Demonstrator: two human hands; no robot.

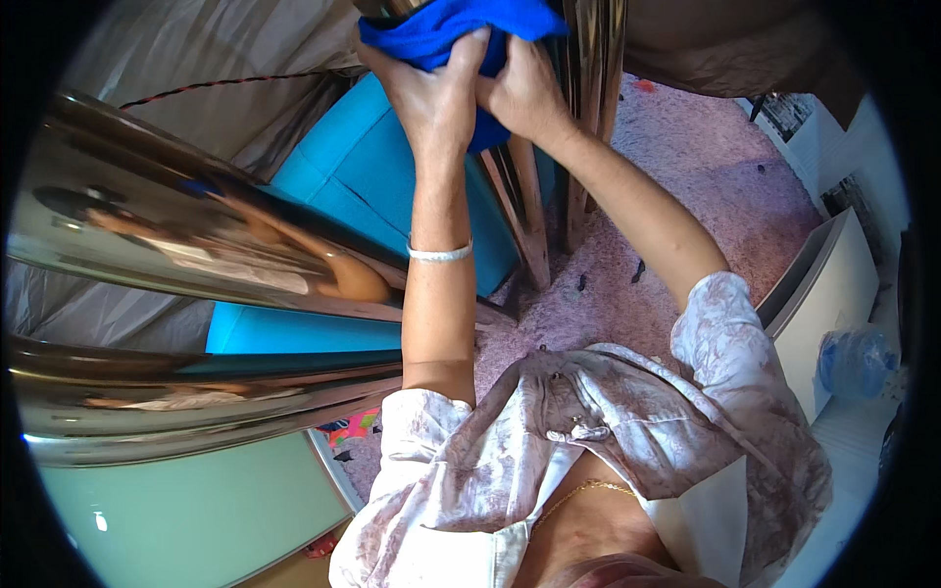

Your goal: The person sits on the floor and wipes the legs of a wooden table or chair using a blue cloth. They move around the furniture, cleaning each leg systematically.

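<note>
A blue cloth (459, 33) is bunched in both of my hands near the top of the view. My left hand (437, 88) grips its left part, with the thumb pointing up over the fabric. Close beside it, my right hand (526, 92) holds the cloth too, its fingers partly hidden by the left hand and the fabric. Behind the cloth stands a shiny, brass-coloured metal column (592, 66); whether the cloth touches it I cannot tell. Below my hands, another narrow polished column (514, 206) runs down to the carpet.
Two large mirror-like columns (184, 213) (198, 393) slant in from the left. Behind them sits a turquoise upholstered seat (345, 162). A red-and-black twisted cord (220, 82) crosses brown drapery. Pink carpet (706, 162) covers the floor. At right are a pale panel (827, 294) and a clear plastic bottle (856, 360).
</note>
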